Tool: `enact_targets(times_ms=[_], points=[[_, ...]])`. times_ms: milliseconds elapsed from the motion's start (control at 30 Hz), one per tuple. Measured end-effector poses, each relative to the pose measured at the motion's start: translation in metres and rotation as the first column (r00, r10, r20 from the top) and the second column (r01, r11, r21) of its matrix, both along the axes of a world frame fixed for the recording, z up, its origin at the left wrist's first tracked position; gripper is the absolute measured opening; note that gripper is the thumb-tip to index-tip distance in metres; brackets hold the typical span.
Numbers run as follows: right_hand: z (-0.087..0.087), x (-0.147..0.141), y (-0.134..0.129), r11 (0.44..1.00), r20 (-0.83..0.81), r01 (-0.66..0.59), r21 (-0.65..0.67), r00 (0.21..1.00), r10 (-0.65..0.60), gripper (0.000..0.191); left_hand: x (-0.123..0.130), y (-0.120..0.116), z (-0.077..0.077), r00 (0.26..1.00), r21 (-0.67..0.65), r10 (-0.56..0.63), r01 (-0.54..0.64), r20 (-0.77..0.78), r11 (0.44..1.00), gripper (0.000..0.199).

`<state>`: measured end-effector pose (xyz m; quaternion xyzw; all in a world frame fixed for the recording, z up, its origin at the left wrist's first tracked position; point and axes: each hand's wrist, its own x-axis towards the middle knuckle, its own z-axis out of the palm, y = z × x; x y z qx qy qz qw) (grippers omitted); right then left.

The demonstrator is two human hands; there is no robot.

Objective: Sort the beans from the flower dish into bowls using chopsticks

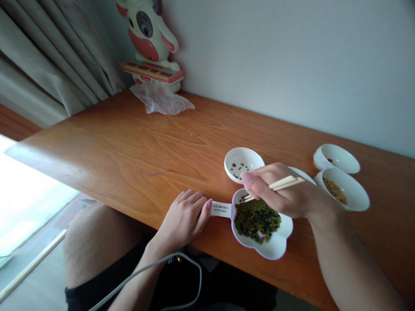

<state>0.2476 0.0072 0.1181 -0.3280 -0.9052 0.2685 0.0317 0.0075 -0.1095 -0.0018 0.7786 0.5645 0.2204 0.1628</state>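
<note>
A white, cloud-shaped dish with a handle sits near the table's front edge, purple along its rim. Green and dark beans are heaped in it. My left hand is closed around the end of the dish's handle, which bears a printed label. In my right hand I grip a pair of wooden chopsticks, their tips down at the beans on the dish's left side. Just behind stands a small white bowl with a few scattered beans; my right hand covers part of it.
At the right stand two white bowls, one with a small dark bit inside, the other holding yellowish grains. Another white dish is partly hidden behind my right hand. A crumpled plastic bag lies before a cow-shaped toy keyboard. A cable crosses my left forearm.
</note>
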Motion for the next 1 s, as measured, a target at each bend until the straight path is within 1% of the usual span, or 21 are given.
enact_targets(times_ms=[167, 367, 467, 567, 633, 700, 767, 800, 900, 1000], points=[[0.001, -0.001, 0.001, 1.000, -0.010, 0.007, -0.008, 1.000, -0.007, 0.059, 0.000, 0.001, -0.001, 1.000, -0.007, -0.003, 0.003, 0.001, 1.000, 0.040], [-0.001, 0.001, 0.002, 1.000, -0.074, -0.019, 0.009, 0.997, 0.019, 0.059, 0.000, 0.000, -0.001, 1.000, -0.013, -0.003, 0.003, 0.000, 1.000, 0.042], [0.002, 0.007, 0.003, 0.999, -0.136, -0.037, -0.017, 0.990, 0.034, 0.058, 0.000, -0.001, -0.001, 1.000, -0.017, 0.001, -0.001, -0.003, 1.000, 0.042], [0.012, 0.020, 0.002, 0.995, -0.264, -0.065, -0.069, 0.964, 0.044, 0.058, -0.001, 0.000, -0.001, 1.000, -0.014, 0.004, -0.004, -0.004, 1.000, 0.042], [0.017, 0.031, 0.002, 0.996, -0.375, -0.023, -0.081, 0.927, -0.009, 0.060, 0.000, 0.001, -0.001, 1.000, -0.009, 0.002, -0.002, -0.005, 1.000, 0.042], [0.020, 0.040, 0.002, 0.994, -0.467, 0.072, -0.085, 0.878, -0.104, 0.064, 0.000, 0.001, -0.002, 1.000, -0.003, 0.001, -0.002, -0.008, 1.000, 0.042], [0.022, 0.045, 0.003, 0.985, -0.504, 0.155, -0.079, 0.846, -0.173, 0.067, 0.000, 0.002, -0.002, 1.000, 0.001, 0.002, -0.002, -0.012, 1.000, 0.042], [0.023, 0.046, 0.003, 0.982, -0.501, 0.179, -0.066, 0.845, -0.187, 0.067, 0.000, 0.002, -0.002, 1.000, 0.003, 0.001, -0.001, -0.012, 1.000, 0.042], [0.029, 0.044, 0.004, 0.978, -0.427, 0.207, -0.018, 0.883, -0.195, 0.066, 0.000, 0.002, -0.002, 1.000, 0.006, 0.001, -0.001, -0.006, 1.000, 0.042], [0.036, 0.040, 0.004, 0.976, -0.386, 0.217, -0.020, 0.899, -0.208, 0.066, 0.000, 0.001, -0.002, 1.000, 0.006, -0.001, 0.001, 0.000, 1.000, 0.042]])
